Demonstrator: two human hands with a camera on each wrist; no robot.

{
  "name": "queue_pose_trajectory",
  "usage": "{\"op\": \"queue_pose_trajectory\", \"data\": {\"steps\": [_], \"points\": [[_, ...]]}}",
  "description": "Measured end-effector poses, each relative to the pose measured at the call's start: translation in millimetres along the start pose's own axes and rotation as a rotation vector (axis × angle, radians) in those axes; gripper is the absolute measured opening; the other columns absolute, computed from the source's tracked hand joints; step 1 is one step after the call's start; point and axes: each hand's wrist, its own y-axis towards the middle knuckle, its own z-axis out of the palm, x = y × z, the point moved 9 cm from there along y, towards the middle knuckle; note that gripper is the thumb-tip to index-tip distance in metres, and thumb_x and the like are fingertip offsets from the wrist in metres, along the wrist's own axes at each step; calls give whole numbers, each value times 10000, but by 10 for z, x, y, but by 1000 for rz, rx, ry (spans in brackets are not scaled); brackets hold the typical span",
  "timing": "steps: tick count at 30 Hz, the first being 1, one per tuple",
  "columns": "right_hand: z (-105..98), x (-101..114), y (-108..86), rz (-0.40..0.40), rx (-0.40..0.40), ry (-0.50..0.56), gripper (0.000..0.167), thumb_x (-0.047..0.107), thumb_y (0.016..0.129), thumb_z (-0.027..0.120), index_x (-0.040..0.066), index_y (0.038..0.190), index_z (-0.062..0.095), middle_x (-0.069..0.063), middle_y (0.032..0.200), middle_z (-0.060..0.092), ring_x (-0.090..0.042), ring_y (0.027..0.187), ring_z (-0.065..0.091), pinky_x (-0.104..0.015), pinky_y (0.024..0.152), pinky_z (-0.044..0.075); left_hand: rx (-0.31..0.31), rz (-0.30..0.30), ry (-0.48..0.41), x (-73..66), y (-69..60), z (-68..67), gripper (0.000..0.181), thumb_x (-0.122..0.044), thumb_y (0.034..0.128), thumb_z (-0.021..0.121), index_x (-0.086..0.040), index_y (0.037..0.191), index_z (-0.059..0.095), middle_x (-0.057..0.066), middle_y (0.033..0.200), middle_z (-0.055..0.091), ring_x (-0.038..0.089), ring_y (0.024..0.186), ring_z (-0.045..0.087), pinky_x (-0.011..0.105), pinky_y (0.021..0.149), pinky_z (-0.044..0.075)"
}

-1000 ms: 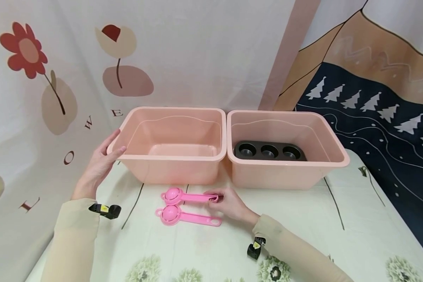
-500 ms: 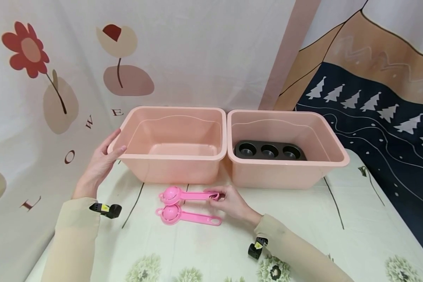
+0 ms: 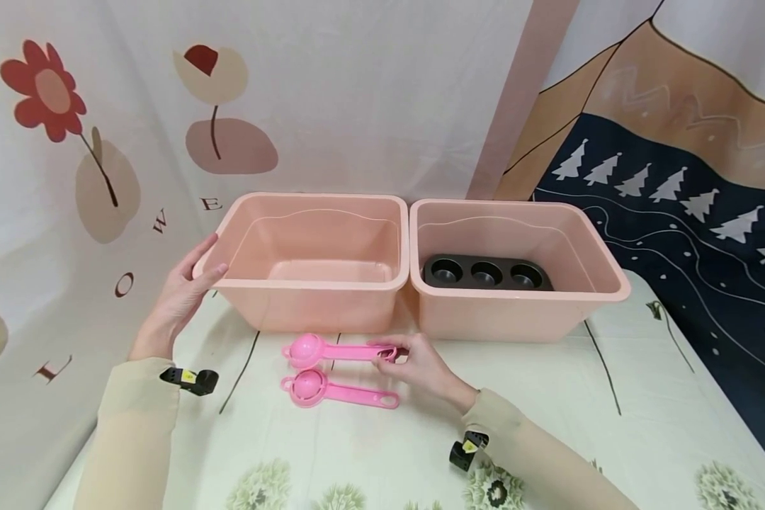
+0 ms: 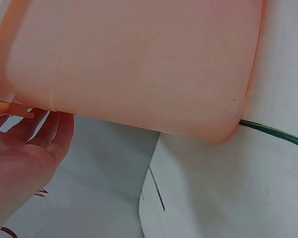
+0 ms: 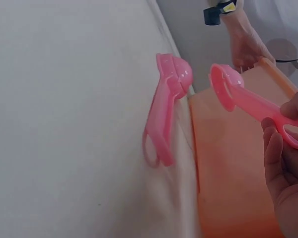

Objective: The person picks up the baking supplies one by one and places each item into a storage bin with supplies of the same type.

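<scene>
My right hand (image 3: 423,368) pinches the handle end of a pink egg separator (image 3: 347,353) between thumb and fingers. In the right wrist view this egg separator (image 5: 258,103) is raised off the cloth, its cup pointing away from the hand. A second pink egg separator (image 3: 357,396) lies on the cloth just nearer to me, handle to the right. My left hand (image 3: 178,301) grips the left rim of a pink plastic bin (image 3: 312,309), thumb over the front corner. Seen from the left wrist, its fingers (image 4: 62,136) reach under the rim, partly hidden by the bin.
A second pink bin (image 3: 503,320) stands against the first one's right side and holds a black muffin pan (image 3: 467,273). Behind both hangs a printed fabric backdrop (image 3: 370,99). A pale flowered cloth (image 3: 331,453) covers the table.
The held egg separator has risen slightly and its cup has shifted a little left, away from the one lying on the cloth. My left hand stays on the bin rim.
</scene>
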Motion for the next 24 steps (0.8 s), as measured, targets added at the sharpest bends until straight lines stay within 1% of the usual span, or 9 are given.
{"op": "queue_pose_trajectory", "data": {"steps": [4, 8, 11, 15, 18, 21, 24], "points": [[-62, 268, -22, -27, -5, 8, 278, -61, 831, 671, -134, 1099, 656, -126, 846, 680, -85, 736, 559, -246, 626, 503, 2, 3, -15, -2, 0, 3, 693, -104, 964, 597, -236, 1547, 246, 98, 1580, 158, 207, 1362, 240, 245, 1113, 238], [-105, 375, -27, -26, -12, 24, 264, -65, 835, 661, -147, 1086, 653, -121, 829, 673, -73, 742, 549, -240, 638, 490, 3, -1, -7, -5, 0, 6, 693, -112, 966, 597, -245, 1547, 244, 85, 1586, 155, 201, 1372, 231, 247, 1119, 226], [-124, 391, -23, -28, -20, 28, 260, -74, 833, 659, -148, 1082, 655, -126, 828, 675, -74, 754, 553, -215, 647, 484, 3, -9, 12, -2, 0, 7, 696, -125, 967, 599, -261, 1547, 239, 72, 1594, 142, 200, 1381, 218, 275, 1135, 193], [-126, 247, 6, -30, -37, 32, 263, -77, 828, 667, -138, 1084, 660, -126, 834, 679, -89, 765, 557, -198, 653, 483, 3, -9, 17, 4, 3, 4, 698, -123, 969, 596, -260, 1549, 232, 79, 1596, 130, 216, 1382, 210, 299, 1143, 180], [-131, 150, 26, -34, -51, 42, 267, -66, 829, 679, -125, 1089, 665, -121, 839, 679, -106, 773, 562, -210, 659, 491, 4, -8, 19, 9, 5, 1, 698, -127, 970, 593, -260, 1550, 228, 73, 1598, 122, 215, 1387, 202, 310, 1148, 165], [-159, 177, 28, -51, -66, 50, 265, -36, 835, 694, -96, 1092, 677, -107, 846, 683, -111, 778, 571, -218, 665, 497, 7, -7, 21, 13, 8, 0, 697, -128, 972, 590, -260, 1551, 225, 65, 1599, 122, 208, 1389, 198, 307, 1148, 160], [-194, 214, 32, -74, -78, 50, 267, -5, 838, 704, -66, 1098, 688, -102, 857, 687, -114, 777, 580, -222, 661, 500, 10, 0, 14, 10, 12, 3, 694, -118, 973, 586, -252, 1551, 226, 70, 1593, 134, 201, 1379, 211, 269, 1135, 191]]}}
